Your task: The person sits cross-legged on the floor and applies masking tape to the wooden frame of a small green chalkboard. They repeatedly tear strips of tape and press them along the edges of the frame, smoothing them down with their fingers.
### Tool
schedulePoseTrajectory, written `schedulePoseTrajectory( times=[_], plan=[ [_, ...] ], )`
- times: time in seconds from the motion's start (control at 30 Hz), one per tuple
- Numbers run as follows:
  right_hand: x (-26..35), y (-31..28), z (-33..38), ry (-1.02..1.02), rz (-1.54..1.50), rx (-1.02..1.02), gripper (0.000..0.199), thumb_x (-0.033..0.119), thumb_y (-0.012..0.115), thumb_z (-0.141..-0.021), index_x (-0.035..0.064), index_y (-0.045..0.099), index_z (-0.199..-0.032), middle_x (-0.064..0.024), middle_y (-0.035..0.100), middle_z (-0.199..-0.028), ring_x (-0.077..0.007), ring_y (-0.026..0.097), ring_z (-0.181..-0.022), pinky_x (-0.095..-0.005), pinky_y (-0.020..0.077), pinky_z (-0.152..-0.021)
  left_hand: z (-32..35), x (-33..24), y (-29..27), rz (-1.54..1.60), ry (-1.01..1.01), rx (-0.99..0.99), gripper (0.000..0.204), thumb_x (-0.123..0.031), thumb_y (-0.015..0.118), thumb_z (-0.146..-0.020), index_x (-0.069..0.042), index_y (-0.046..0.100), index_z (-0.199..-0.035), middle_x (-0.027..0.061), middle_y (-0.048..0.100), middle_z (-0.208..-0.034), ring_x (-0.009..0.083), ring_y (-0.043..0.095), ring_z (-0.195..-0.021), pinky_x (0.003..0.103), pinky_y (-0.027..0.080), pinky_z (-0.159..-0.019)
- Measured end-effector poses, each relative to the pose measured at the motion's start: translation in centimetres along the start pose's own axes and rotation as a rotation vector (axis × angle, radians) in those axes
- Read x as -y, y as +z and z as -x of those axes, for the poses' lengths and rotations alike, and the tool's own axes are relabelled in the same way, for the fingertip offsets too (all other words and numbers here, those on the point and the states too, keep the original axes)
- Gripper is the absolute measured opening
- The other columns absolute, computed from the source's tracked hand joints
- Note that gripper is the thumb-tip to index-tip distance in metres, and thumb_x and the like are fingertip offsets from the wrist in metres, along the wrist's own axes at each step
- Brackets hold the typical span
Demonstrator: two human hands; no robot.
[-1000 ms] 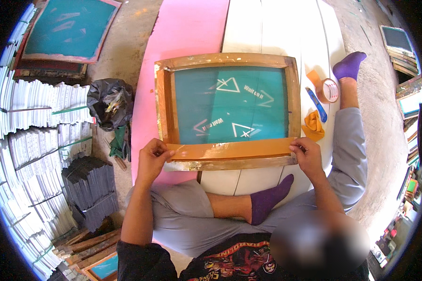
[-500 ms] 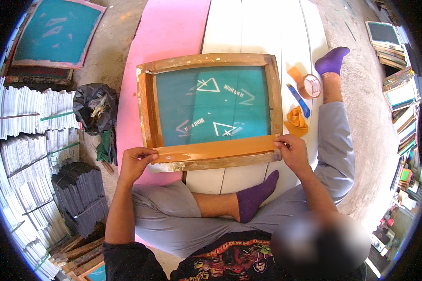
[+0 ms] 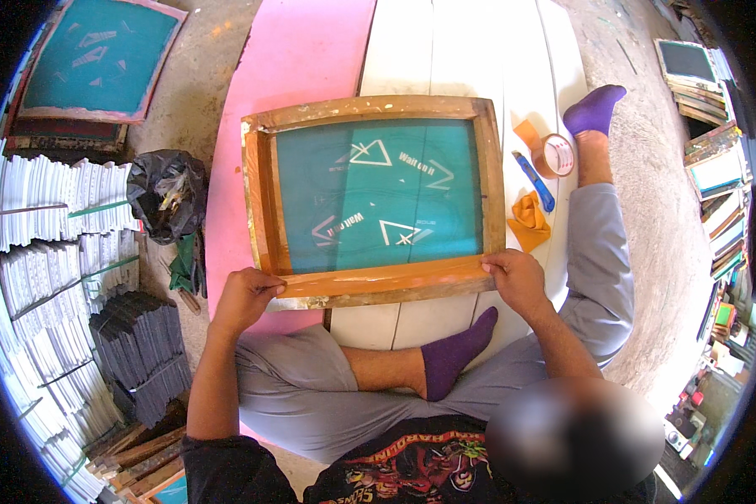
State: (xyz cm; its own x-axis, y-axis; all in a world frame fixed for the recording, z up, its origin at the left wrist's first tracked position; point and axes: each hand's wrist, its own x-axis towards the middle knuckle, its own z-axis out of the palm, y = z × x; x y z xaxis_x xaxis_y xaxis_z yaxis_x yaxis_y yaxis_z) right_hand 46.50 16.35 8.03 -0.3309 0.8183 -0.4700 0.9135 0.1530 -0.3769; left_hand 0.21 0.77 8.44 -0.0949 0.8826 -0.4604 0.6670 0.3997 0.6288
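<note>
A silk-screen printing frame (image 3: 378, 107) lies before me, its wooden rails around a teal mesh (image 3: 395, 189) with pale triangle shapes and lettering. Along the inside of the near rail runs a strip of brown packing tape (image 3: 386, 280), stretched between my hands. My left hand (image 3: 245, 298) is closed in a pinch on the strip's left end, at the near left corner. At the near right corner, my right hand (image 3: 515, 275) pinches the other end. How firmly the strip sticks to the wood or mesh, I cannot tell.
Right of the frame lie a tape roll (image 3: 558, 156), a blue utility knife (image 3: 536, 181) and crumpled orange tape (image 3: 528, 220) on the white boards. A black plastic bag (image 3: 166, 197) and paper stacks (image 3: 38, 286) stand left. More screens (image 3: 92, 63) lie far left.
Both hands have come slightly nearer to me. The tape strip has moved down with them, from across the mesh edge to against the near rail. My right hand has shifted a little left.
</note>
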Motion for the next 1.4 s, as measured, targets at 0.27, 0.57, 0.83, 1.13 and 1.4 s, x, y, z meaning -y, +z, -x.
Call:
schedulePoseTrajectory(
  times=[0.27, 0.57, 0.83, 1.13, 1.4],
  plan=[
    [0.9, 0.1, 0.1, 0.026, 0.112, 0.04, 0.02, 0.027, 0.066, -0.092, 0.017, 0.08, -0.102, -0.0123, 0.073, -0.1, -0.0345, 0.071, -0.093, -0.0482, 0.0552, -0.081, -0.3, 0.2, 0.6, -0.141, 0.065, 0.008, 0.015, -0.007, 0.078, -0.081, -0.004, 0.08, -0.096, 0.0166, 0.071, -0.081, 0.0342, 0.066, -0.081, 0.041, 0.053, -0.075],
    [1.2, -0.4, -0.7, 0.038, 0.194, 0.142, 0.022, 0.03, 0.065, -0.093, 0.0211, 0.08, -0.106, -0.0133, 0.073, -0.1, -0.0356, 0.071, -0.092, -0.0504, 0.0555, -0.08, -1.2, 0.6, 0.4, -0.268, 0.077, 0.12, 0.016, -0.012, 0.073, -0.084, -0.008, 0.079, -0.098, 0.0209, 0.072, -0.089, 0.0391, 0.069, -0.083, 0.045, 0.054, -0.078],
    [1.9, -0.9, -0.9, 0.058, 0.223, 0.166, 0.019, 0.026, 0.067, -0.092, 0.0167, 0.08, -0.101, -0.0137, 0.074, -0.095, -0.0348, 0.071, -0.089, -0.0483, 0.0549, -0.078, -2.0, -0.8, -0.3, -0.299, -0.013, 0.234, 0.014, -0.012, 0.069, -0.086, -0.004, 0.077, -0.094, 0.0239, 0.07, -0.087, 0.0418, 0.069, -0.084, 0.047, 0.053, -0.078],
    [2.3, -0.9, -1.3, 0.071, 0.301, 0.221, 0.018, 0.025, 0.068, -0.091, 0.0142, 0.081, -0.099, -0.0134, 0.074, -0.092, -0.0342, 0.071, -0.089, -0.0481, 0.0544, -0.076, -2.1, -0.8, -0.2, -0.313, -0.052, 0.234, 0.014, -0.014, 0.072, -0.086, -0.001, 0.077, -0.091, 0.0257, 0.069, -0.084, 0.0428, 0.068, -0.083, 0.048, 0.053, -0.075],
    [2.4, -0.6, -1.6, 0.071, 0.355, 0.237, 0.017, 0.027, 0.07, -0.091, 0.0133, 0.08, -0.095, -0.015, 0.073, -0.084, -0.0355, 0.071, -0.087, -0.049, 0.0541, -0.075, -2.2, -2.4, -0.5, -0.426, -0.135, 0.276, 0.013, -0.013, 0.071, -0.086, -0.001, 0.076, -0.09, 0.0263, 0.069, -0.086, 0.0439, 0.068, -0.083, 0.05, 0.054, -0.076]
  ],
)
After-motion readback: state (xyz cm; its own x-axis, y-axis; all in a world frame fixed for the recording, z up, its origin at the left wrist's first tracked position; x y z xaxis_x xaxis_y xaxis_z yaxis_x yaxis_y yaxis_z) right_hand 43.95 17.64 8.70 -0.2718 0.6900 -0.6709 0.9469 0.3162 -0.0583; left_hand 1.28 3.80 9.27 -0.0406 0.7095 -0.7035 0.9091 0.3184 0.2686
